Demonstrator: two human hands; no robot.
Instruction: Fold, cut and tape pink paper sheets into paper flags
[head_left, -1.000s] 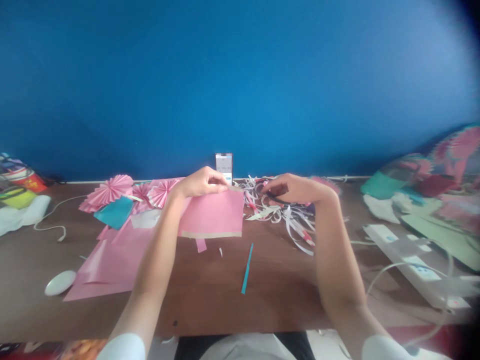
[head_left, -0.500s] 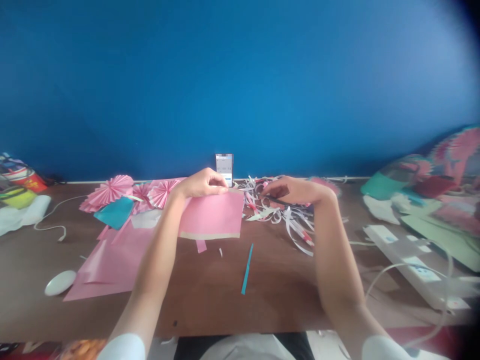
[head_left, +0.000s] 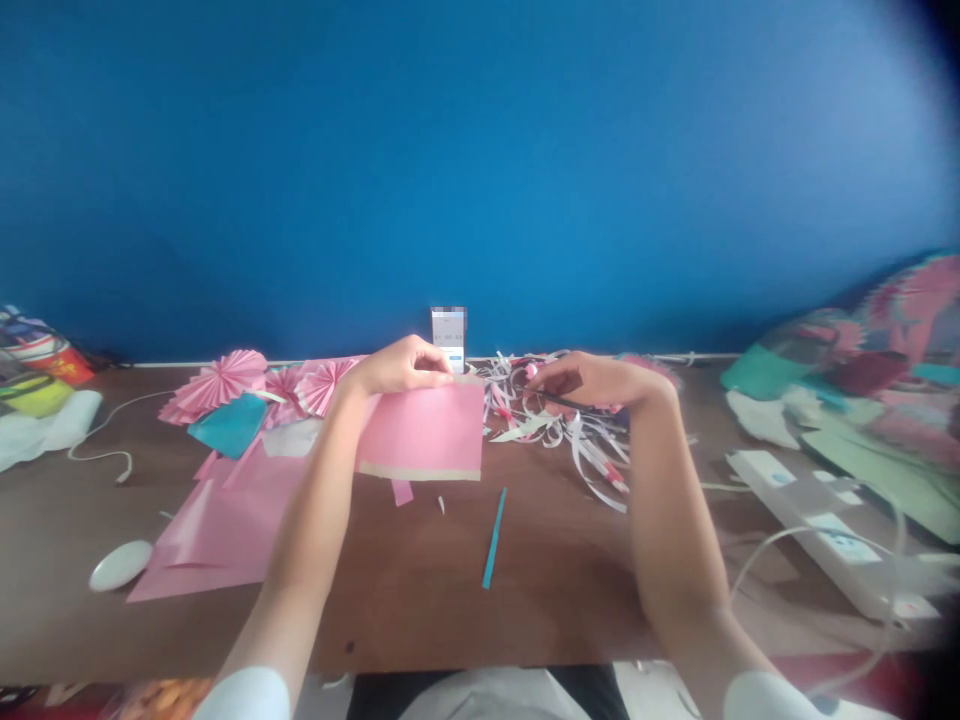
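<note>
My left hand (head_left: 405, 366) pinches the top edge of a pink paper sheet (head_left: 431, 430) between thumb and fingers. The sheet hangs tilted towards me, with a pale strip along its lower edge. To the right, my right hand (head_left: 574, 380) is curled with fingers closed over a tangle of white and pink paper strips (head_left: 551, 430). Something thin and dark shows at its fingertips and under the palm, too blurred to name. Below the sheet lie a small pink scrap (head_left: 403, 492), a white sliver (head_left: 442, 506) and a narrow blue paper strip (head_left: 494, 540).
A phone (head_left: 449, 338) stands against the blue wall. Pleated pink paper fans (head_left: 225, 383), blue paper (head_left: 229, 425) and larger pink sheets (head_left: 217, 530) lie left, beside a white oval object (head_left: 121, 566). A power strip (head_left: 810, 530) with cables and more coloured paper (head_left: 885, 470) occupy the right.
My right hand has shifted very slightly to the right. The pink sheet in my left hand has moved a touch left; the rest looks unchanged.
</note>
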